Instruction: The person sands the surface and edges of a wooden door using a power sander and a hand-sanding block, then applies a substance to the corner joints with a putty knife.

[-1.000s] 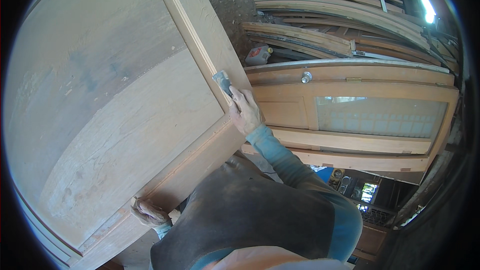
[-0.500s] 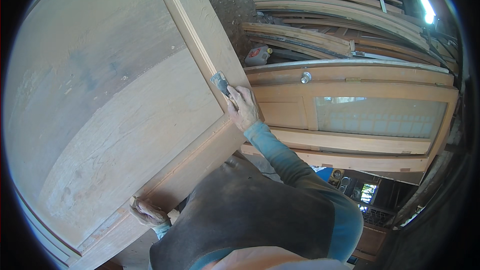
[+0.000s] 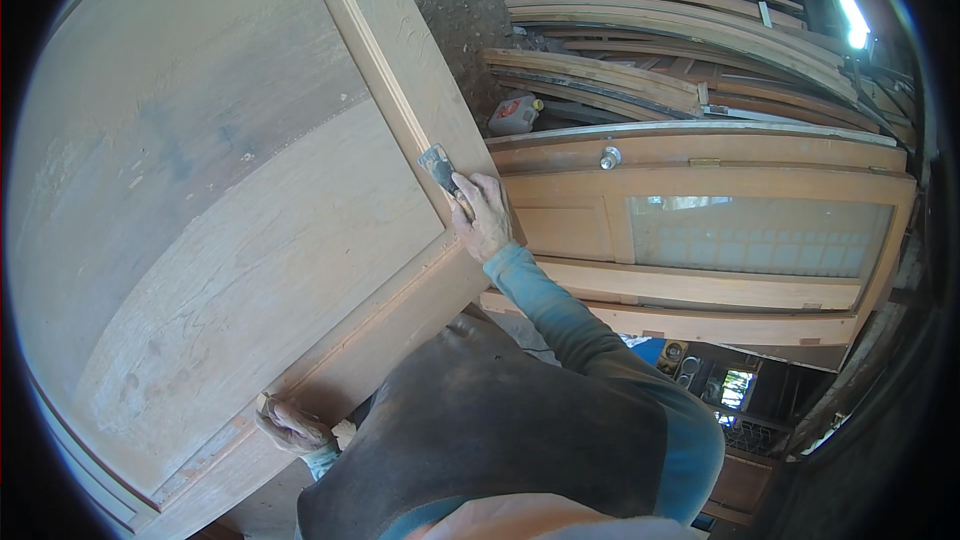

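A large wooden door (image 3: pixel 275 255) with a framed panel lies in front of me, a pale area covering part of the panel. My right hand (image 3: pixel 482 215) grips a putty knife (image 3: pixel 437 164) by its handle. The stained blade lies along the moulding on the panel's right side, near the corner of the frame. My left hand (image 3: pixel 295 427) sits at the near edge of the frame, fingers curled. A small pale bit shows at its fingertips, too little to name.
To the right lies another wooden door (image 3: pixel 570 180) with a glass pane (image 3: pixel 750 235) and a round metal knob (image 3: pixel 610 157). Behind it, long wooden boards (image 3: pixel 680 30) are piled on the ground. A whitish plastic jug (image 3: pixel 515 114) stands beside the boards.
My right hand and the putty knife have shifted very slightly along the moulding toward me. The left hand has edged slightly left.
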A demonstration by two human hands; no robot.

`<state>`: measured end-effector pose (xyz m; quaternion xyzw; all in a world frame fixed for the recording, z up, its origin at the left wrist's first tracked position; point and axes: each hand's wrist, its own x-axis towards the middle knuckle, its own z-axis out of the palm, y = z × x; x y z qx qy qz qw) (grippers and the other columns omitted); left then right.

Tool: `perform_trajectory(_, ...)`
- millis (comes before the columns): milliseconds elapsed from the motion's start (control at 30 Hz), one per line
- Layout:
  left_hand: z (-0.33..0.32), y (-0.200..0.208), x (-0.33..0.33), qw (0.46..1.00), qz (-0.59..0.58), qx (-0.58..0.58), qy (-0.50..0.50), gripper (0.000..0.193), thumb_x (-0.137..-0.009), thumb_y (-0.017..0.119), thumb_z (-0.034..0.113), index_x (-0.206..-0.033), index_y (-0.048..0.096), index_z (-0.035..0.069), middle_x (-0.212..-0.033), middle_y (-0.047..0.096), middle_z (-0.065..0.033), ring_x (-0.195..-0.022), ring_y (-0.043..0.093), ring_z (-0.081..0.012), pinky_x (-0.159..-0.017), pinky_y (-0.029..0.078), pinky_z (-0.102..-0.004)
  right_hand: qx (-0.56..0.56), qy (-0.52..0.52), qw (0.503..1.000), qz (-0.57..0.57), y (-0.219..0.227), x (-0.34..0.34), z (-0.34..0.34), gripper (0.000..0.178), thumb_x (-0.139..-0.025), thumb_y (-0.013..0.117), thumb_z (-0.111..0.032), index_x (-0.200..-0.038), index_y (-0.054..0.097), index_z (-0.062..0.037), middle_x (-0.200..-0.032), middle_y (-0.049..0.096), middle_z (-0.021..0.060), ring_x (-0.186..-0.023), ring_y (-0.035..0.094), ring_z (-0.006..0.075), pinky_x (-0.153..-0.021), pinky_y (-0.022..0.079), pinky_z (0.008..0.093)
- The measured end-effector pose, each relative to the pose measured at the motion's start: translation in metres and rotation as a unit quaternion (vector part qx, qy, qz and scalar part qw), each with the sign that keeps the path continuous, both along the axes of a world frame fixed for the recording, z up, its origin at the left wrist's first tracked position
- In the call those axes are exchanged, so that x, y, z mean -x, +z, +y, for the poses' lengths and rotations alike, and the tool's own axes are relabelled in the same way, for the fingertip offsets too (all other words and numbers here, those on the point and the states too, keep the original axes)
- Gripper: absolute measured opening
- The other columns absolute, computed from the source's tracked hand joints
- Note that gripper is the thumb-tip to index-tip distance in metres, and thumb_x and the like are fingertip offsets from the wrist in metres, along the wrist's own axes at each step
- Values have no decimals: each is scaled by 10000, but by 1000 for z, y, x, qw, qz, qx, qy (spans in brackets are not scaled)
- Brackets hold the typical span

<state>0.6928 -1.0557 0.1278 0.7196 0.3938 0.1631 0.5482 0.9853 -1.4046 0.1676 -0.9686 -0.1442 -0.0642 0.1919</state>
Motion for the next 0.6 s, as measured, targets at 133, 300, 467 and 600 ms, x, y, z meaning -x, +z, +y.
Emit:
perform_trajectory(133,-1,4,-5,1000,-2,-20,-5,421,-1131,423,321,-1207,446,-93,-757,439,-31,-653,404,-110,-590,361,-275,5,-8,1000,0,2,0,2,607,-798,751,11,-1375,611,-115,-1233,560,176,-1130,568,394,-979,496,474)
perform_trajectory(300,1,-1,0,999,8,-41,-12,435,-1131,431,315,-1238,443,-106,-779,463,-39,-676,416,-126,-610,376,-287,10,-7,1000,-5,2,-1,2,608,-794,748,14,-1371,609,-119,-1230,562,181,-1126,571,401,-975,502,476)
perform_trajectory(467,0,-4,3,999,12,-45,-5,424,-1131,432,311,-1235,455,-100,-802,472,-39,-702,427,-126,-617,386,-289,7,-14,1000,-8,-1,-1,2,595,-793,750,5,-1359,612,-116,-1230,560,184,-1126,572,405,-977,504,478)
perform_trajectory(600,0,3,-2,999,14,-31,-2,430,-1129,445,323,-1235,464,-94,-810,478,-36,-712,436,-126,-619,390,-282,7,-24,1000,-2,-2,-1,3,597,-790,756,-4,-1359,611,-116,-1237,555,187,-1132,569,407,-984,501,481)
